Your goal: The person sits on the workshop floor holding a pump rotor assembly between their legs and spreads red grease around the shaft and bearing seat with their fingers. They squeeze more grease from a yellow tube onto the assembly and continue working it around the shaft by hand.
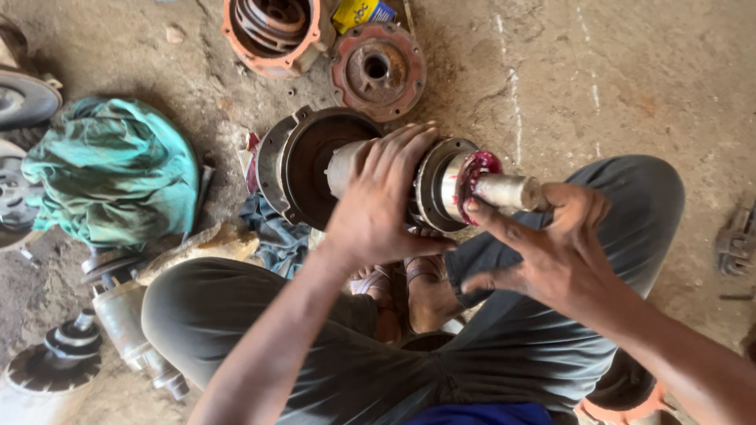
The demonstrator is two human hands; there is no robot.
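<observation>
Dusty concrete floor [630, 71] all round, workshop kind of place, with a person squatting on it and the rotor assembly [441, 185] held out in front of the knees. I'll place everything off that rotor.

Far to its left sits a bundled teal cloth [110, 169], and below-left of that a small rotor on a disc [59, 354] stands on the ground. Directly left of the rotor, touching or nearly so, is a round dark end housing [303, 165], open face toward the camera. Above it, further from the person, lie an orange-red casing [272, 31] and a round red flange [376, 69] side by side.

The left hand [386, 201] is laid over the middle of the rotor, fingers spread and wrapped across the body, so it's closed round the thing rather than pinching it. Right of that, the right hand [551, 244] has fingers curled about the bare steel shaft end [508, 191], forefinger reaching up to the red-smeared collar [476, 173]. Both grips look firm.

My read on handling: solid steel, so heavy for its size and totally stiff. Nothing fragile except maybe the polished shaft and whatever that red stuff is, which looks wet and probably slick. I'd keep one hand under the fat middle for the weight and use the shaft only for steering, not carrying.

Far right of it, a grey metal fitting [736, 240] lies on the floor.
</observation>
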